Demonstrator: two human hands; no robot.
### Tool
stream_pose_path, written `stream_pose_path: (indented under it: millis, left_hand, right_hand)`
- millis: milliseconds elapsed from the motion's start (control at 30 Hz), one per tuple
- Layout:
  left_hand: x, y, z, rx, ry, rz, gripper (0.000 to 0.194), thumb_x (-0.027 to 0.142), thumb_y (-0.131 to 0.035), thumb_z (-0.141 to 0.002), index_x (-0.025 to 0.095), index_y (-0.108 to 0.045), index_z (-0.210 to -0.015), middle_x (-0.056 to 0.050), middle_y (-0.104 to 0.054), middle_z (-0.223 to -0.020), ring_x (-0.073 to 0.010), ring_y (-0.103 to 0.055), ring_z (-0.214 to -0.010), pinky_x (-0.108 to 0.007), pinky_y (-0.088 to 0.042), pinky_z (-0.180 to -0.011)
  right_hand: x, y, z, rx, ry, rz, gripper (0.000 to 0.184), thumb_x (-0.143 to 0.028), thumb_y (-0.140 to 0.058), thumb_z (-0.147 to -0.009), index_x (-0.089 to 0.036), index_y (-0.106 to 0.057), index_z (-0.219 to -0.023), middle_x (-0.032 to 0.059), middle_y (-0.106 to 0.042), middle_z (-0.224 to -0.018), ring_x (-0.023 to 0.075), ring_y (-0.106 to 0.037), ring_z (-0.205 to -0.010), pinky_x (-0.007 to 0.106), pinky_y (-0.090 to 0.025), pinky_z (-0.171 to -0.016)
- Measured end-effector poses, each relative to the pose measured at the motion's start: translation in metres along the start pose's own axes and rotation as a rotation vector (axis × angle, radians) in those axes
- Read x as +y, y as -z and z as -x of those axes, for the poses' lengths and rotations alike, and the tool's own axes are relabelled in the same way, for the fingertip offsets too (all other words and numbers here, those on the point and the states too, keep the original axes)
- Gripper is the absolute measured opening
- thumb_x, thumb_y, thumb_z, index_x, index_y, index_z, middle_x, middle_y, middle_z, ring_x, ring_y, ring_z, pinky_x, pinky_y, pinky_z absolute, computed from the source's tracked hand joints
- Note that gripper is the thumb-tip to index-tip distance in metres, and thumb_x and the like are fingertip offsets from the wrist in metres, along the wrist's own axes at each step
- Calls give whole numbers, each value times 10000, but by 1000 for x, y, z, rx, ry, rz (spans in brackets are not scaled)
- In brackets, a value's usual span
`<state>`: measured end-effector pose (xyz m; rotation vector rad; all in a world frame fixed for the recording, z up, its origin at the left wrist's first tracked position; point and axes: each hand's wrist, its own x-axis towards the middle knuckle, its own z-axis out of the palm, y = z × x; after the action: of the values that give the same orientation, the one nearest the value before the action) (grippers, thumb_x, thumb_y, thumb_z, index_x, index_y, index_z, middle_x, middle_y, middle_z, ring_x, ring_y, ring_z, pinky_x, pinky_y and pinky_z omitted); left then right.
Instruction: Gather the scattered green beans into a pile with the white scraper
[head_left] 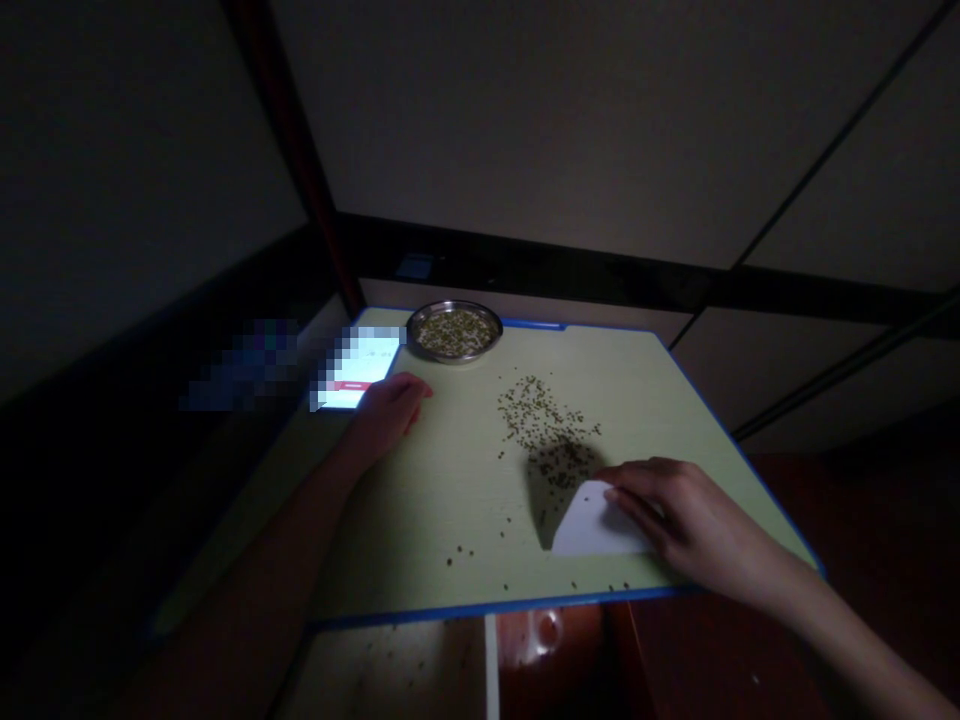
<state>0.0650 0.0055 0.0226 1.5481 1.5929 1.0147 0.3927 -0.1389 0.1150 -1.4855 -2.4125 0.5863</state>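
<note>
Pinched between the thumb and fingers of the right hand (686, 515) is a thin white scraper (596, 525), gripped by its upper edge, the thumb on the face toward the wearer and the fingers curling over from behind. It leans over the pale table top (442, 480), right of centre and toward the near side, with its long straight edge low, on the surface or just above it (the shadow beside it makes the gap hard to judge). It looks like plastic: light, fairly stiff, perhaps a little springy at the far corner, and smooth enough to twist if held by too little. The upper rim, near the middle, seems the best place to hold it, since that leaves the straight edge free and lets the fingers back it against bending.

Just beyond it lie the scattered beans (536, 410), small, greenish brown and probably hard and dry. They should be very light and quick to roll, so slow, even pressure would suit them better than a flick; picking them singly looks fiddly. A few strays sit close to the blue edging (480, 610).

Similar beans lie in the round metal dish (454, 358), probably slick-sided and best held by its rim. The left hand (390, 410) rests half curled beside the lit screen (371, 355); whether its fingers close on anything, I cannot tell.
</note>
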Motion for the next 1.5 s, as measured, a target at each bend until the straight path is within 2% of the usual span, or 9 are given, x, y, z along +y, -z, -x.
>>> stream_pose_path:
  millis: [267,467,767,900,1000,1133,1200,1300,1500]
  left_hand:
    - [2,-1,1,3,-8,13,244,390,-493,-778,183,-621,-759,56,-465,-438,-113,-409,-402,-239,-305,-430]
    - [-6,-2,-2,3,-22,43,234,392,-508,-773,185,-616,-775,63,-469,-447,-108,-401,-389,-237,-296,-412]
    - [4,-1,2,-3,25,51,217,377,-506,-745,185,-608,-751,66,-453,-441,-105,-402,-389,-236,-298,-414]
    - [5,-1,3,0,15,42,224,385,-499,-744,187,-605,-744,64,-460,-448,-109,-410,-392,-242,-315,-429]
    - [5,-1,3,2,7,48,219,381,-497,-739,190,-604,-740,66,-452,-440,-111,-405,-388,-245,-311,-429]
    - [5,-1,2,0,-5,32,207,375,-501,-737,193,-599,-727,64,-454,-432,-115,-411,-389,-248,-313,-431]
    - [5,-2,1,-1,-1,32,195,366,-501,-737,195,-594,-724,64,-457,-432,-115,-413,-390,-247,-315,-428]
    - [5,-3,1,-1,4,46,186,352,-491,-739,196,-592,-731,65,-456,-434,-111,-411,-391,-243,-316,-426]
    - [5,-3,3,9,9,60,191,370,-509,-724,198,-593,-723,72,-445,-424,-112,-411,-396,-242,-314,-427]
  right_hand:
    - [-8,-20,-22,0,54,56,255,-256,-429,-921,-227,-679,-959,44,-705,-812,180,-624,-714,317,-414,-642]
    - [10,-21,-47,79,23,148,263,-259,-420,-923,-227,-675,-982,51,-717,-832,179,-624,-694,306,-400,-632]
    - [45,-10,-84,181,-46,303,312,-247,-430,-901,-213,-688,-1074,93,-740,-951,210,-664,-804,287,-402,-689]
    - [53,1,-101,151,-109,341,294,-247,-428,-906,-196,-708,-977,100,-742,-899,211,-657,-757,283,-403,-676]
    - [59,17,-102,168,-98,272,290,-257,-439,-910,-180,-709,-985,109,-741,-947,209,-658,-788,280,-424,-700]
    - [59,29,-86,260,-95,152,316,-302,-450,-919,-166,-689,-1073,122,-732,-1007,225,-663,-843,297,-449,-712]
    - [53,24,-76,245,-79,130,315,-313,-449,-919,-171,-686,-1070,117,-734,-958,226,-664,-821,305,-449,-698]
    - [38,3,-66,182,-43,132,301,-302,-426,-925,-181,-681,-1028,100,-730,-874,207,-660,-770,303,-432,-675]
    - [12,-31,-65,175,-15,206,289,-343,-387,-963,-194,-632,-930,70,-715,-813,178,-638,-697,287,-375,-619]
